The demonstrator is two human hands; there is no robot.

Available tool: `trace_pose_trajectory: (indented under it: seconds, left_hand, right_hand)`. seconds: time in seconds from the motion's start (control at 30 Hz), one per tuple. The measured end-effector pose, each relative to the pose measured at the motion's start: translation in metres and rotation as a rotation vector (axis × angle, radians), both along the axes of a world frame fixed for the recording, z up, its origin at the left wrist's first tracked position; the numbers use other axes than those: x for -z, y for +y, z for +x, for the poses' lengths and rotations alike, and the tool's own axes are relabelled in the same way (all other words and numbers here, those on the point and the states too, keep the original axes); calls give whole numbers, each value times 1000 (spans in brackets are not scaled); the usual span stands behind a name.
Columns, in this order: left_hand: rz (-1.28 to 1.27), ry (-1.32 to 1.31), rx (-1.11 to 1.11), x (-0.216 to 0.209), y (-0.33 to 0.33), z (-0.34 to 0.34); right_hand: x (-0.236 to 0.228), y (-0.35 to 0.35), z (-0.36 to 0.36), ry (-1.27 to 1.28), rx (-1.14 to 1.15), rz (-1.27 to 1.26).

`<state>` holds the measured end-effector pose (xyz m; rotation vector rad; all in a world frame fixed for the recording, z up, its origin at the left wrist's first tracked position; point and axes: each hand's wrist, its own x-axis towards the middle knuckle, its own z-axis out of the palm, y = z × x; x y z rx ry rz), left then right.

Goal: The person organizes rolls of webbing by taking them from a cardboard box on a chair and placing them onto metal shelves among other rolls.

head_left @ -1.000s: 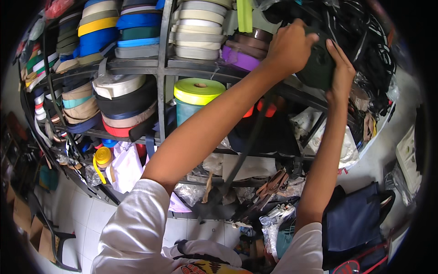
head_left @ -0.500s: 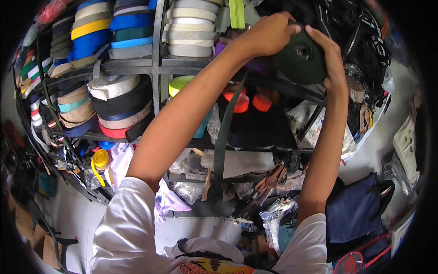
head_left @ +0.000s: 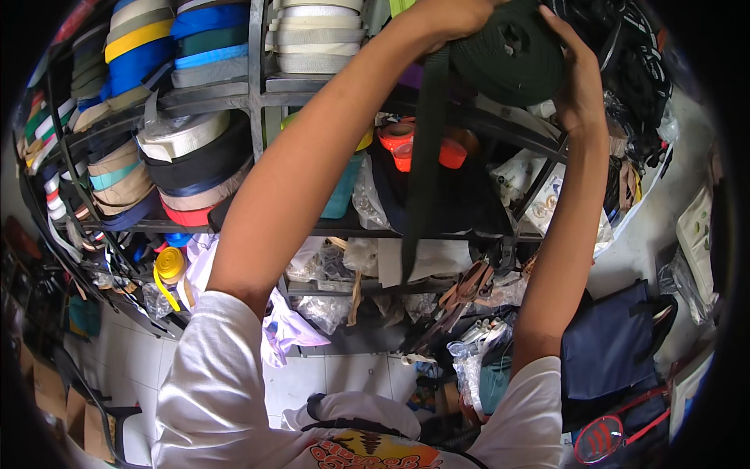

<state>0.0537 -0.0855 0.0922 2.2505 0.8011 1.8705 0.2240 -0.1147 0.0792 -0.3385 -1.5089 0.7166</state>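
Note:
A big roll of dark green webbing is held up high, in front of the upper shelf, its coiled face and small centre hole showing. My left hand grips it at the upper left; part of its fingers is cut off by the top edge of the view. Against the right rim of the roll is my right hand, with the thumb near the top and the other fingers mostly hidden behind. One loose webbing end hangs from the left side, past the middle shelf.
Stacked strap rolls fill the black metal rack on the left. Orange-red rolls sit behind the hanging end. Lower down are a yellow roll and plastic bags. A navy bag stands at the right.
The roll and both hands have moved upward in the picture. More of the coiled face shows, and the hanging end has swung right and looks broader. The shelves sit slightly higher in view.

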Motion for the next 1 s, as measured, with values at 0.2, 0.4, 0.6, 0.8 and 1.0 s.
trace_pose_trajectory:
  seconds: [0.2, 0.4, 0.6, 0.8, 1.0]
  left_hand:
    - [10, -216, -133, 16, -1, 29]
    - [-145, -173, -155, 45, 18, 35]
    - [-311, -116, 166, 80, -14, 31]
    - [-132, -317, -3, 142, -20, 44]
    - [-182, -14, 93, 130, -20, 13]
  right_hand:
    - [-2, 49, 0, 406, 293, 92]
    - [31, 26, 20, 244, 198, -125]
    - [40, -2, 38, -276, 246, -207]
    - [132, 8, 7, 258, 403, -89]
    - [119, -15, 16, 42, 67, -290]
